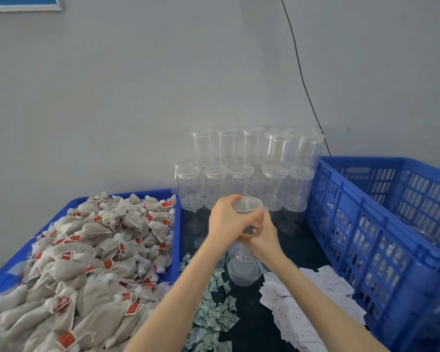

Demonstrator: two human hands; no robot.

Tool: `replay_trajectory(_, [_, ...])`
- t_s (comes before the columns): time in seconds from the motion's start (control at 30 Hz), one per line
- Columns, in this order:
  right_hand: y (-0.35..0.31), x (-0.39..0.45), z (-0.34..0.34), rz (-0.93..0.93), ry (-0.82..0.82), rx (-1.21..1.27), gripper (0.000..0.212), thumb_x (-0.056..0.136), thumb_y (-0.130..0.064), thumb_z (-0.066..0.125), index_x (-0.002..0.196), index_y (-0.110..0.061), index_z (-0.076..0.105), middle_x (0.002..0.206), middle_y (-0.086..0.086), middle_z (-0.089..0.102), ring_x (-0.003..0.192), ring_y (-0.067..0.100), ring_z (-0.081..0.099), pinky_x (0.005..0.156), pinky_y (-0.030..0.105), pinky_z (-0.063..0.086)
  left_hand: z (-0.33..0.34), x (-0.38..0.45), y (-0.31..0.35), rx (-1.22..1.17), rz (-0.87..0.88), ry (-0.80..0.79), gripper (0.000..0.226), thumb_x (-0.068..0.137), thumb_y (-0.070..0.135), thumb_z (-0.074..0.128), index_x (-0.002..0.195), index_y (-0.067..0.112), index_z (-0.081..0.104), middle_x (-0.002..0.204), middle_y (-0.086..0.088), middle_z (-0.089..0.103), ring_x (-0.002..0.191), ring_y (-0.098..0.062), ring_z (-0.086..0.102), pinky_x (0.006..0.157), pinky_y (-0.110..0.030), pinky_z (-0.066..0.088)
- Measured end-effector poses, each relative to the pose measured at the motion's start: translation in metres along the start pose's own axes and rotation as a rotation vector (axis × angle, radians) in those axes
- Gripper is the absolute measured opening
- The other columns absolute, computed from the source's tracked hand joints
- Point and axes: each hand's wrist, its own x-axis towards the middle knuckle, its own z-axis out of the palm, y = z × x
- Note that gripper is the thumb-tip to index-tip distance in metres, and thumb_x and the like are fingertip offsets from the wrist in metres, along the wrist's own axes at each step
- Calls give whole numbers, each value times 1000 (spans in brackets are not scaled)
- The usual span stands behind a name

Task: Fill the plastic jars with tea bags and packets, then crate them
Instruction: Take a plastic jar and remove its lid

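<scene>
A clear plastic jar (pixel 244 265) is held over the dark table in the middle of the view. My left hand (pixel 225 219) grips its top rim (pixel 247 203) from the left. My right hand (pixel 263 233) holds the jar's body just below, fingers curled round it. I cannot tell whether the lid is on. Cloth tea bags (pixel 87 250) with red tags fill a blue tray (pixel 177 224) to the left. Small green-and-white packets (pixel 214 308) lie loose on the table under my left forearm. A tall blue crate (pixel 366 224) stands on the right.
Several empty lidded clear jars (pixel 252 171) are stacked in two tiers against the grey wall behind my hands. White paper slips (pixel 302 316) lie scattered beside the crate. A black cable (pixel 300 72) runs down the wall.
</scene>
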Motion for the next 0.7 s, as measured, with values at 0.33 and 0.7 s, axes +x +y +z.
replay_trajectory(0.33, [18,2,-24,119,-162,403,76,61,2,86,127,-14,51,122,7,66,120,31,60,91,37,56,-19,4,-9,-39,56,-361,88,81,49,69,150,26,21,143,-1,42,120,-11,46,95,-26,41])
replay_trajectory(0.7, [16,-25,-37,232,-724,479,86,63,-36,84,138,-12,48,126,10,64,120,31,59,98,44,49,-33,1,-34,-634,71,-930,108,65,59,77,151,19,25,146,-13,44,131,-34,46,105,-48,41])
